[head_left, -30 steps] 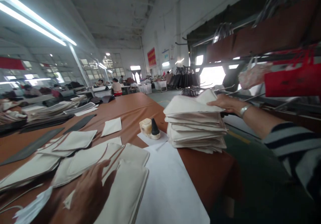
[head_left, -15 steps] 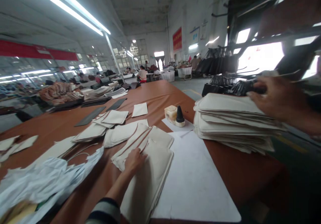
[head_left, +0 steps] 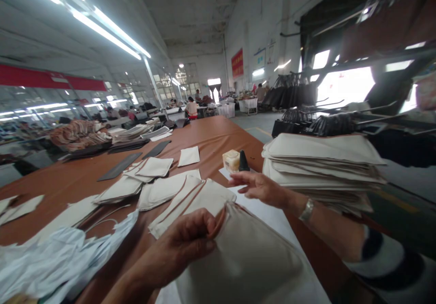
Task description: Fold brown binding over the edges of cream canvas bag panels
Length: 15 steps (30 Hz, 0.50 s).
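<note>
One cream panel, lower centre of the frame, its brown-edged corner pinched by the left hand, the right hand loosely spread and apparently unladen, could sag or crease for want of a second hold.

- In my left hand: cream fabric panel, above the flat white sheet.
- Right edge of the brown surface: tall cream-panel stack.
- Beyond my right hand: squarish yellowish block, left of black cone.
- Near edge, left: crumpled white cloth.
</note>
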Each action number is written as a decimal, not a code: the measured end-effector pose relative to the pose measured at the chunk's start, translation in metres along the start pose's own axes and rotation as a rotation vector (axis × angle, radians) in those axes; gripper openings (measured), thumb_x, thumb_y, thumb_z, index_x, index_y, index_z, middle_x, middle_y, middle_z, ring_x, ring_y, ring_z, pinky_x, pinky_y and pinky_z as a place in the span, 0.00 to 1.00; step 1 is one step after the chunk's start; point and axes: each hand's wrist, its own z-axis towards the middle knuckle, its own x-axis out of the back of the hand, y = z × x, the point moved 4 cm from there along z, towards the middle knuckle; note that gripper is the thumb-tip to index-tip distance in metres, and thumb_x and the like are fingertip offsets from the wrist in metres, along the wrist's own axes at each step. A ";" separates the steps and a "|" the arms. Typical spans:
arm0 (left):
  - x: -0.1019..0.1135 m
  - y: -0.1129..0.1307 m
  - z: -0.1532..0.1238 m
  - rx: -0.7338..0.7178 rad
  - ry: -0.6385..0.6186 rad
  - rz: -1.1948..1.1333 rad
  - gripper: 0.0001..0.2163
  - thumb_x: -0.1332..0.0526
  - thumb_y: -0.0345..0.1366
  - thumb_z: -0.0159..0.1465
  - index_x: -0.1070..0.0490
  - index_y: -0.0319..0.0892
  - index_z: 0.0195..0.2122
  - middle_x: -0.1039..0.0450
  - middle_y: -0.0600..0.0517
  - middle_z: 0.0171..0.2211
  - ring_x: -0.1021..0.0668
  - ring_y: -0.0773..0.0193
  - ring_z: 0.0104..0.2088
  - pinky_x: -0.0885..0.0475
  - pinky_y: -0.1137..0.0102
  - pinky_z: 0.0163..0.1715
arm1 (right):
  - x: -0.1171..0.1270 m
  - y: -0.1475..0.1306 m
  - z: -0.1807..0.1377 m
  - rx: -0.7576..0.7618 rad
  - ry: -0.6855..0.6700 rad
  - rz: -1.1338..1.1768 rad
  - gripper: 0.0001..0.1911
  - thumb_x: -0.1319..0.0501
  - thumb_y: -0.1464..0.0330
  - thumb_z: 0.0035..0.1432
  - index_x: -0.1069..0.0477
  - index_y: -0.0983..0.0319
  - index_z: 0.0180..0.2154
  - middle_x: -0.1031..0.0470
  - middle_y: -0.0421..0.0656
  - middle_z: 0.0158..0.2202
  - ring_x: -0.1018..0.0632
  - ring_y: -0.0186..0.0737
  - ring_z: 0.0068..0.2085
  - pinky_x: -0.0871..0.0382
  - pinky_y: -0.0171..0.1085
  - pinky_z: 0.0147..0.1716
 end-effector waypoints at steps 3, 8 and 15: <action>-0.007 0.012 -0.004 0.009 -0.010 -0.141 0.10 0.33 0.37 0.59 0.33 0.40 0.34 0.35 0.54 0.28 0.35 0.70 0.28 0.40 0.74 0.30 | -0.036 -0.023 -0.008 0.000 -0.317 0.350 0.30 0.35 0.70 0.51 0.31 0.64 0.57 0.25 0.48 0.52 0.24 0.41 0.51 0.29 0.34 0.46; -0.006 0.012 -0.004 0.078 0.155 -0.062 0.06 0.38 0.30 0.53 0.32 0.40 0.32 0.33 0.55 0.23 0.34 0.69 0.24 0.40 0.74 0.27 | -0.066 -0.051 -0.048 -0.134 -0.446 0.701 0.19 0.30 0.63 0.52 0.26 0.69 0.43 0.27 0.42 0.33 0.28 0.30 0.32 0.35 0.28 0.32; -0.010 0.042 -0.006 -0.267 0.478 0.538 0.07 0.47 0.26 0.57 0.31 0.42 0.28 0.30 0.56 0.25 0.29 0.67 0.28 0.35 0.75 0.30 | -0.073 -0.085 -0.070 -0.179 -0.197 0.410 0.17 0.36 0.58 0.61 0.31 0.66 0.39 0.33 0.38 0.30 0.35 0.28 0.30 0.41 0.28 0.29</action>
